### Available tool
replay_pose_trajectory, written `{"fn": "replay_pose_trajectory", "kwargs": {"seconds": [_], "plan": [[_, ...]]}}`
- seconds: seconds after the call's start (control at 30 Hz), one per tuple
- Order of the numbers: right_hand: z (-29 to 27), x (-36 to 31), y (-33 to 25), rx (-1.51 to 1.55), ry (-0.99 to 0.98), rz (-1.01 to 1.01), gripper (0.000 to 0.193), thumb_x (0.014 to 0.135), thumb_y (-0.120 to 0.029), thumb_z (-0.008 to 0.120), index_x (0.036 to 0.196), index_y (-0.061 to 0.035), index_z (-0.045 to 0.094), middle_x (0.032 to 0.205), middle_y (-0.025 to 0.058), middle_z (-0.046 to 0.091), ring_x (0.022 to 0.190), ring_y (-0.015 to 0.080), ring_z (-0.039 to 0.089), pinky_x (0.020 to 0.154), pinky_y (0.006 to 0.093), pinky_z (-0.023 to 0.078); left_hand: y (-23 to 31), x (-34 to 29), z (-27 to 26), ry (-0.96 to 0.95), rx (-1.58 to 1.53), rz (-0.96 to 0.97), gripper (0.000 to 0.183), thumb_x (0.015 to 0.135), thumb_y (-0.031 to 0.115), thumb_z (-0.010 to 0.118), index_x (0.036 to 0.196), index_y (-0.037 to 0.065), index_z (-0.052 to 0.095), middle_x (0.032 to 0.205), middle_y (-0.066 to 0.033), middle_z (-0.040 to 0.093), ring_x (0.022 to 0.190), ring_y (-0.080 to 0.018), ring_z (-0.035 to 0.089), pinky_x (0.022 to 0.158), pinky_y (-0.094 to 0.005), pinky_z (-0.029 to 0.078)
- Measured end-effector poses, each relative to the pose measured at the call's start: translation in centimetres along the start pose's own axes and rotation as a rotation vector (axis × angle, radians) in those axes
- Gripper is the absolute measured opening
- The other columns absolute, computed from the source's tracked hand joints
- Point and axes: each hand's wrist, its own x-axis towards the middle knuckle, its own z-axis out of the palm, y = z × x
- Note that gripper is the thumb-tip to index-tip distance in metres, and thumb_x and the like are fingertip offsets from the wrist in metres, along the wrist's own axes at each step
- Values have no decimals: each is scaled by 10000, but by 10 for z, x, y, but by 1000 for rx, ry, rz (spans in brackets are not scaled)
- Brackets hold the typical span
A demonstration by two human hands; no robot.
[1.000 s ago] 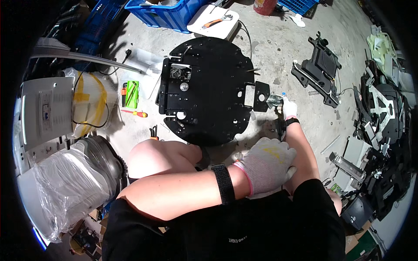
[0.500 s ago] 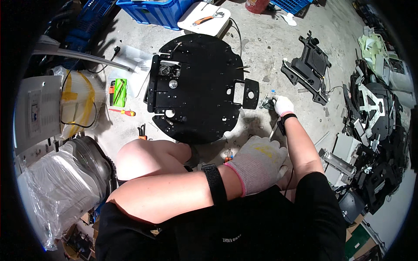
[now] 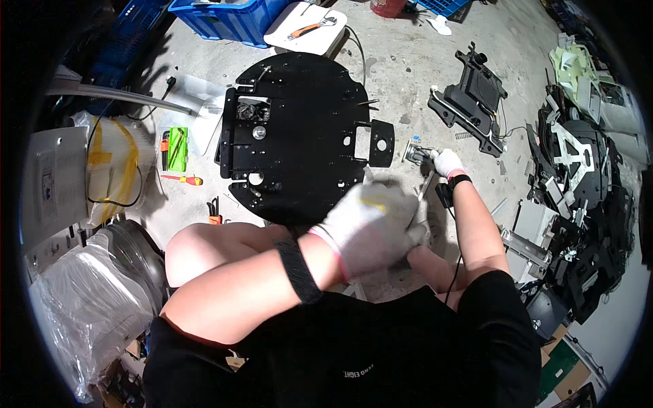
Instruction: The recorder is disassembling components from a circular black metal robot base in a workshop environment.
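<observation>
My right hand (image 3: 449, 164), in a white glove, closes on a small metal part (image 3: 416, 154) with a flat plate at one end. It is held just above the floor, right of a large round black plate (image 3: 299, 163). My left hand (image 3: 374, 228), gloved too and smeared by motion, is curled beside the black plate's lower right edge. A thin metal rod (image 3: 426, 185) slants from the left hand's fingers toward the right hand. Its far end is hard to make out. A black tab with a round hole (image 3: 381, 155) sticks out from the plate's right side.
A black bracket assembly (image 3: 475, 98) and a spring lie on the floor at right. Black and metal parts (image 3: 585, 204) pile up beyond. At left are a green hex key case (image 3: 178, 149) and a screwdriver (image 3: 183, 180). An adjustable wrench (image 3: 313, 28) rests on a white stool (image 3: 289, 41).
My left hand has moved left and slightly up, and is now blurred. My right hand still holds the metal part. The whole view has shifted slightly.
</observation>
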Motion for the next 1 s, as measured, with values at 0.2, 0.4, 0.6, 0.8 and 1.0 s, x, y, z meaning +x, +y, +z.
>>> {"fn": "replay_pose_trajectory", "kwargs": {"seconds": [0.2,0.4,0.6,0.8,1.0], "plan": [[23,-13,64,56,-30,49,463,976,-452,574,1123,-48,746,1130,261,709,1108,446,663,965,491,522,-99,-4,-69,525,-151,-292,399,999,360,581,1124,0,700,1003,-188,719,1007,-284,703,890,-400,534],[-77,-91,87,36,-72,-120,460,975,-436,544,1095,-35,735,1070,247,723,1014,421,689,932,474,528,-322,-50,-46,575,226,-882,645,974,557,552,1286,4,659,1218,-206,694,1140,-298,652,996,-369,475],[-169,-269,35,419,338,-182,411,1004,-359,570,1166,6,669,930,192,711,869,312,688,805,399,518,-457,-82,4,548,-108,-1169,820,1008,637,398,1441,-47,525,1478,-229,543,1377,-340,514,1141,-389,371],[-141,-396,47,818,508,-103,296,1036,-270,587,1016,1,702,809,85,687,721,122,616,692,283,497,-454,-46,-9,687,-254,-987,711,977,566,498,1375,-16,589,1361,-211,624,1243,-333,602,1048,-417,466],[-118,-386,60,610,481,-8,338,1005,-298,597,1014,26,693,840,158,704,777,242,673,743,353,516,-376,-52,-14,678,-455,-838,575,981,468,565,1274,-21,641,1235,-170,689,1088,-291,654,940,-413,514]]}}
